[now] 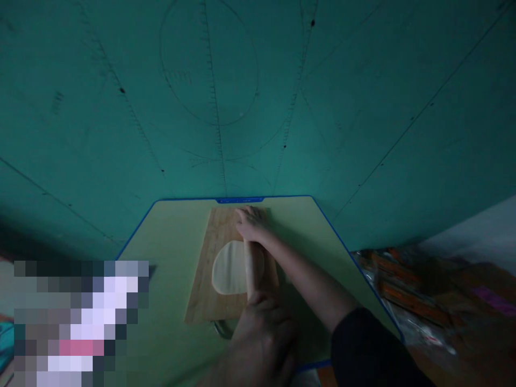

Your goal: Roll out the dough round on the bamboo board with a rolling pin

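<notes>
A flat, round sheet of pale dough (229, 269) lies on a wooden cutting board (196, 309). Across its right part rests a wooden rolling pin (249, 269), pointing away from me. My left hand (266, 325) is closed around the near end of the pin, low in the view. Stretched over the board from the right, my right hand (250, 223) is closed on the far end, its fingers partly hidden. Some dough shows dimly to the right of the pin, in the shadow of my right arm.
The board stands on a pale table (165, 242) with a blue rim. A curved metal handle (222, 329) sticks out at the board's near edge. Behind rises a green wall (250, 134) with drawn lines. Plastic-wrapped items (415, 306) lie to the right. A pixelated patch covers the left.
</notes>
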The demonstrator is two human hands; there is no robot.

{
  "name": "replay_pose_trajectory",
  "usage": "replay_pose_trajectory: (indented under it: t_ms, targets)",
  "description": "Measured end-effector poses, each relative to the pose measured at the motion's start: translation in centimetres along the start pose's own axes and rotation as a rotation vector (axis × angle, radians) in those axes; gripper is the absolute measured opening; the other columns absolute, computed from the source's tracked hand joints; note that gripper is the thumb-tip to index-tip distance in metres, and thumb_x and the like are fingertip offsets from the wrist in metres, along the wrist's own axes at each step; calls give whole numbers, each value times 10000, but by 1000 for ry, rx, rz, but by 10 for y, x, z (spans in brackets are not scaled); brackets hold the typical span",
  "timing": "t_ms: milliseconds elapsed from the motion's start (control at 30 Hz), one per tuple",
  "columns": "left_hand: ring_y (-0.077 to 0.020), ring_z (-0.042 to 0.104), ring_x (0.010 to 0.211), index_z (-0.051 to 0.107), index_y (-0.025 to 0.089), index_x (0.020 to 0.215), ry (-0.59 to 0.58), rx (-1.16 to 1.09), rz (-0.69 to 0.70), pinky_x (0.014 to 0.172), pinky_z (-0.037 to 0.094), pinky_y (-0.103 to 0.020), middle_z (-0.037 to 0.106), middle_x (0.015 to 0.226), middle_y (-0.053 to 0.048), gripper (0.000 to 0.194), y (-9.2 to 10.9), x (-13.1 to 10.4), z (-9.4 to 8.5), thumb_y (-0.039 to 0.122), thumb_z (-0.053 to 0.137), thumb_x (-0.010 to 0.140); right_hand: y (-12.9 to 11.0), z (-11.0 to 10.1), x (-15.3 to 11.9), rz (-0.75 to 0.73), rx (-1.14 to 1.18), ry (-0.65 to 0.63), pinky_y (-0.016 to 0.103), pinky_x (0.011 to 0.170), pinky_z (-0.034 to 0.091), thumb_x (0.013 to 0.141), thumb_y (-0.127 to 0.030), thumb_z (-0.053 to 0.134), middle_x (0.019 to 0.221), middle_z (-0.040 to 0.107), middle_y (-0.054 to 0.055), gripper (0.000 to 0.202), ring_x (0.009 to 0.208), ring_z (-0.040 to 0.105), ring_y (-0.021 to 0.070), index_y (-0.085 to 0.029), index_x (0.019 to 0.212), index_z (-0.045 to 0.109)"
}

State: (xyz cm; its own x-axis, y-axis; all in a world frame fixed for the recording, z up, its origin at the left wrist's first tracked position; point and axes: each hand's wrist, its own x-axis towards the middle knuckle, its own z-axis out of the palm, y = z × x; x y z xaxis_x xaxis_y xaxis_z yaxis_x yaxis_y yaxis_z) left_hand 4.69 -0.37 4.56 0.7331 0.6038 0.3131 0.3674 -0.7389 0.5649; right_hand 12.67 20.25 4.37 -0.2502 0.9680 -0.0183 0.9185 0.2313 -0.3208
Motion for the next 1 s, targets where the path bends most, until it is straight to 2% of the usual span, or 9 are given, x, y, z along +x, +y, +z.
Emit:
replay_pose_trajectory:
  t_ms: [200, 333, 467, 533, 600, 667, 767, 900, 1000]
  targets:
    - [-200, 648, 777, 610, 195, 781, -200, 115, -13, 841, 443, -377, 701, 786, -21, 71, 8, 15, -1, 250, 631, 821, 19, -8, -12, 83, -87, 3, 496, 1205, 211, 985, -316, 383, 1551, 442, 136, 535, 1460, 351, 292, -215, 1505, 455]
    - [-210, 663, 743, 628, 185, 799, -241, 137, -44, 835, 487, -396, 708, 791, -39, 81, 13, 24, -1, 251, 617, 845, 31, -13, -22, 108, -140, 0, 521, 1206, 191, 1011, -305, 319, 1578, 412, 144, 528, 1487, 317, 280, -219, 1520, 432]
    - [-227, 682, 843, 639, 184, 808, -112, 87, -32, 979, 488, -464, 709, 816, -49, 45, 10, 16, -1, 218, 619, 828, 31, -19, -27, 97, -174, 7, 532, 1199, 196, 1008, -281, 337, 1564, 422, 183, 521, 1473, 336, 304, -173, 1504, 451]
    - [-258, 679, 1027, 661, 196, 880, 21, 68, -45, 1145, 357, -568, 733, 916, -56, 79, 1, 1, 0, 181, 595, 839, 26, -22, -25, 83, -178, 16, 537, 1196, 199, 993, -267, 377, 1540, 439, 209, 521, 1452, 363, 319, -146, 1493, 462]
    - [-278, 559, 1312, 668, 224, 1068, 138, 64, -60, 1226, 203, -625, 737, 1134, -65, 260, -12, -18, 3, 121, 527, 875, 17, -23, -21, 58, -169, 19, 514, 1188, 229, 972, -259, 426, 1507, 473, 205, 512, 1422, 402, 313, -151, 1469, 488]
    - [-241, 419, 1453, 618, 257, 1266, 140, 106, -58, 1236, 250, -570, 688, 1304, -55, 441, -27, -36, 9, 57, 467, 903, 7, -22, -17, 31, -147, 19, 480, 1163, 286, 954, -254, 460, 1461, 516, 191, 489, 1382, 445, 298, -163, 1430, 523]
    - [-236, 262, 1537, 591, 275, 1341, 144, 167, -58, 1213, 343, -508, 607, 1437, -52, 461, -42, -51, 17, 71, 486, 941, -9, -18, -12, -27, -103, 25, 466, 1139, 331, 926, -239, 510, 1426, 540, 183, 467, 1355, 466, 296, -170, 1385, 559]
    - [-262, 294, 1526, 656, 304, 1272, 201, 235, -137, 1199, 344, -565, 523, 1531, -50, 430, -43, -50, 24, 76, 439, 980, -14, -15, -10, -118, -34, 5, 432, 1136, 358, 900, -189, 553, 1418, 558, 154, 460, 1332, 501, 270, -184, 1359, 588]
    - [-284, 335, 1505, 663, 329, 1279, 230, 242, -275, 1126, 464, -499, 444, 1591, -54, 447, -38, -53, 17, 86, 448, 972, 0, -16, -16, -126, 20, -4, 379, 1142, 371, 876, -106, 534, 1433, 559, 139, 511, 1346, 502, 229, -171, 1382, 570]
